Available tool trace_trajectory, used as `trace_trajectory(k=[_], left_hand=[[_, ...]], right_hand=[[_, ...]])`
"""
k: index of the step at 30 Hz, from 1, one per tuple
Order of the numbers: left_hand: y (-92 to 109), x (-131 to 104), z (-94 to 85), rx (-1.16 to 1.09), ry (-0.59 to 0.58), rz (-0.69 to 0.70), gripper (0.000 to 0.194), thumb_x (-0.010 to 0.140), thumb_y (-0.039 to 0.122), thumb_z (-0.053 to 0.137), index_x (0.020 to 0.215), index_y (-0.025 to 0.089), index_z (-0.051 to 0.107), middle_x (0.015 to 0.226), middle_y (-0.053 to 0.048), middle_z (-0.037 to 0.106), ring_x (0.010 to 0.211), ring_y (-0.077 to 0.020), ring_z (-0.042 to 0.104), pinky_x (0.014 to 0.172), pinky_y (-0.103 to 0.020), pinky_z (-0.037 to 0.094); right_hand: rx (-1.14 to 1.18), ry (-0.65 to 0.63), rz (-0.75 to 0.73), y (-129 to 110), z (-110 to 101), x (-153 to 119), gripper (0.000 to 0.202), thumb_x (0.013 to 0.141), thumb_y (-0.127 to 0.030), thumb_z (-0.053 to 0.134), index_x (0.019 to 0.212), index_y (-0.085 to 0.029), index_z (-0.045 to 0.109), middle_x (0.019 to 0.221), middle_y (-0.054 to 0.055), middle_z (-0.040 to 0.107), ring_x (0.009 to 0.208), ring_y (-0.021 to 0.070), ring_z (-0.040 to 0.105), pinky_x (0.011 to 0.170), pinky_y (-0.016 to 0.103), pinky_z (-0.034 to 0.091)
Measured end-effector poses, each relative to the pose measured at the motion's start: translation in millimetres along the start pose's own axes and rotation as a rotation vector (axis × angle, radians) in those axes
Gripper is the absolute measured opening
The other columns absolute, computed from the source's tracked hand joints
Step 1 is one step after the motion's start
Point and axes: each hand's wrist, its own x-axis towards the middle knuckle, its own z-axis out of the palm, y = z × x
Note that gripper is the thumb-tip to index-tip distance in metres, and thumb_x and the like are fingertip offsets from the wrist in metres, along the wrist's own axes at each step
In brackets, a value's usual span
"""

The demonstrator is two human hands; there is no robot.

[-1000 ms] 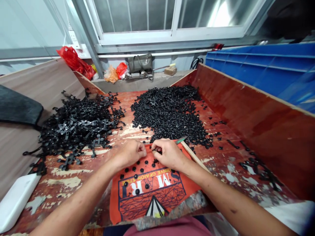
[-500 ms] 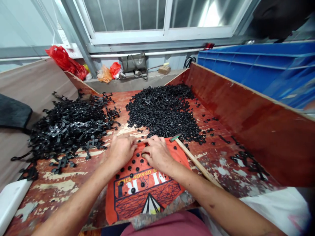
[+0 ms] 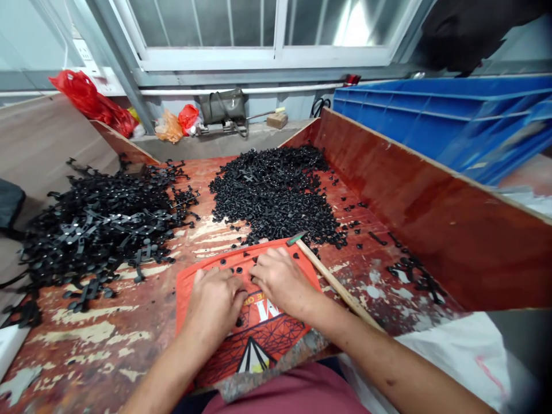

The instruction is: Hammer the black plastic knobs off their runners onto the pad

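An orange printed cloth (image 3: 297,339) lies at the table's front edge, with small round black plastic pieces (image 3: 239,269) scattered on it. My left hand (image 3: 218,299) is over the cloth's left half, fingers curled in and thumb against them; anything between its fingertips is hidden. Beside it, my right hand (image 3: 282,279) rests on the cloth with bent fingers, a small dark piece showing at its fingertips. A hammer (image 3: 330,276) with a wooden handle lies right of that hand, its greenish head on the cloth's far edge.
Behind the cloth is a large heap of small black pieces (image 3: 276,192). Linked black strips (image 3: 103,224) form another heap at left. A red-brown board (image 3: 414,201) walls the right side, with a blue crate (image 3: 414,121) beyond. A white sack (image 3: 452,356) sits at front right.
My left hand has moved nearer, from the cloth's far edge down over the printed part, covering several black pieces. The right hand stays near its place. The view has shifted slightly rightward.
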Motion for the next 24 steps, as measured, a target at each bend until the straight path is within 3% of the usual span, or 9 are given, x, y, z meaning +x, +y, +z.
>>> trace_trajectory(k=[6,11,14,17,21,24], left_hand=[[-1.5,-21.6,-2.1,-0.008,-0.088,-0.081,0.013,0.085,0.024,0.063,0.077,0.023,0.073,0.083,-0.005,0.070,0.086,-0.0252,0.062,0.079,-0.038,0.032],[-19.0,-32.9,-12.1,-0.103,0.034,-0.166,0.016,0.090,0.037,0.060,0.090,0.029,0.074,0.091,-0.002,0.073,0.089,-0.0244,0.064,0.082,-0.038,0.032],[-33.1,-41.6,-22.1,-0.132,0.103,-0.228,0.018,0.091,0.037,0.058,0.090,0.029,0.074,0.091,-0.001,0.074,0.090,-0.0243,0.064,0.080,-0.037,0.033],[-35.5,-44.7,-24.8,-0.178,0.128,-0.213,0.018,0.091,0.034,0.058,0.088,0.027,0.073,0.088,-0.001,0.074,0.088,-0.0234,0.064,0.080,-0.037,0.035],[-17.9,-31.8,-17.2,-0.254,0.088,-0.113,0.018,0.093,0.027,0.056,0.088,0.025,0.073,0.088,-0.002,0.073,0.087,-0.0220,0.064,0.082,-0.036,0.037],[2.2,-13.3,-10.5,-0.217,0.028,-0.033,0.019,0.092,0.023,0.055,0.090,0.025,0.073,0.090,-0.004,0.072,0.091,-0.0238,0.063,0.083,-0.037,0.039]], right_hand=[[-0.043,0.066,-0.086,-12.6,5.5,0.5,0.016,0.093,-0.019,0.061,0.078,-0.018,0.065,0.083,0.005,0.062,0.085,0.0222,0.045,0.075,0.039,0.027],[-0.009,0.093,-0.136,-26.3,15.8,-20.7,0.017,0.097,-0.022,0.054,0.084,-0.019,0.065,0.083,0.004,0.061,0.084,0.0219,0.045,0.076,0.040,0.028],[0.036,0.084,-0.173,-32.1,24.6,-33.5,0.020,0.098,-0.018,0.052,0.081,-0.019,0.064,0.076,0.003,0.061,0.081,0.0208,0.046,0.078,0.039,0.030],[0.075,0.069,-0.186,-30.8,18.7,-47.2,0.019,0.096,-0.016,0.054,0.081,-0.018,0.064,0.077,0.003,0.063,0.082,0.0209,0.049,0.080,0.039,0.032],[0.237,0.131,-0.019,-12.4,-9.5,-68.5,0.016,0.096,-0.013,0.053,0.098,-0.020,0.068,0.086,0.003,0.067,0.084,0.0203,0.052,0.080,0.037,0.035],[0.253,0.148,0.153,3.4,-24.1,-81.3,0.018,0.093,-0.009,0.056,0.098,-0.020,0.069,0.084,0.003,0.067,0.082,0.0202,0.054,0.082,0.037,0.038]])
